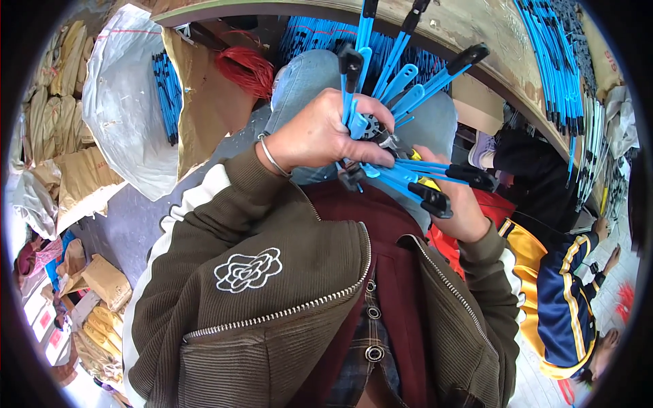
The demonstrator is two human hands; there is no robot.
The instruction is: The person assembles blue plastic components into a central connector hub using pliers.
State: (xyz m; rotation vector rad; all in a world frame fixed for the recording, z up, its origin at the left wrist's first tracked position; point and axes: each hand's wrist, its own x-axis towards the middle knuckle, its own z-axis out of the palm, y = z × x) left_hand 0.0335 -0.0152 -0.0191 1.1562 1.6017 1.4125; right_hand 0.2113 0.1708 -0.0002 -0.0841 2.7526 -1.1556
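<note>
My left hand [314, 139] is wrapped around a cluster of blue arms [411, 99] with black ends, which fan out from a round dark hub [371, 126]. Its thumb and fingers close around the hub from the left. To the right, my right hand [464, 209] grips a yellow-handled hand tool that looks like pliers [428, 183]. The tool's metal end meets the cluster close to my left thumb. Several blue arms pass in front of my right hand and hide part of its fingers. The cluster is held above my lap.
A wooden bench [469, 30] runs across the top, with bundled blue rods [554, 64] at its right. A white sack [129, 102], more blue rods [166, 95] and red cord [248, 68] lie at left. Another person in a yellow-and-navy jacket [554, 306] is at right.
</note>
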